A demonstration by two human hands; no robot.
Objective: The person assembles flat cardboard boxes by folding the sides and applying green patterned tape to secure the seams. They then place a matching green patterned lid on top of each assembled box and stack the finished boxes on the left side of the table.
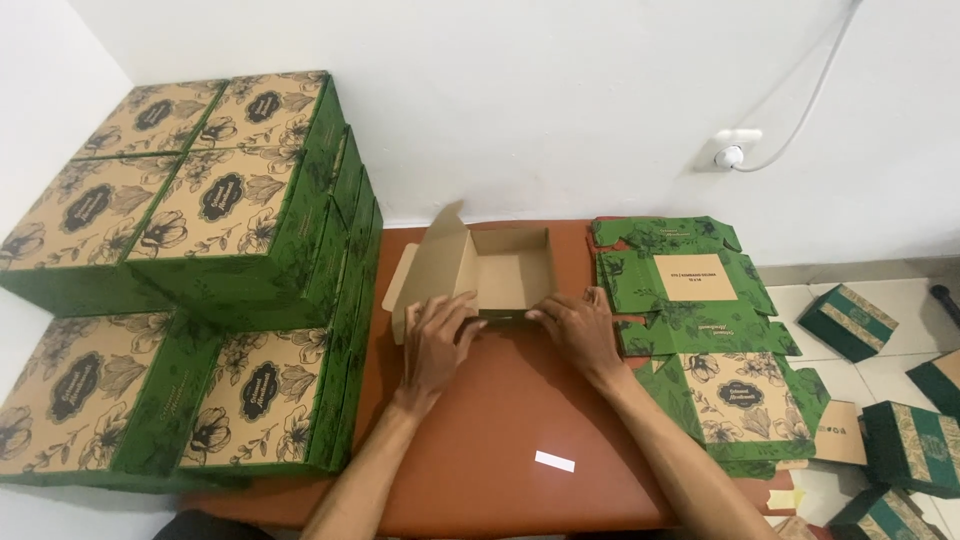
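Both hands [505, 335] seemingly pressing half-folded box [500, 270]

Both bare forearms reach forward and converge, the left hand [437, 335] lying palm down with fingers [452, 308] spread and slightly curled, the right hand [578, 330] just beside it, palm down, its fingers [553, 312] bent toward the left hand.

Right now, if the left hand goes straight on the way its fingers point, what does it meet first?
The left hand points away from the person, fingers already on the near wall of the half-folded cardboard box. Going on, it would likely press that wall first, then reach the open inside. Depth is hard to judge.
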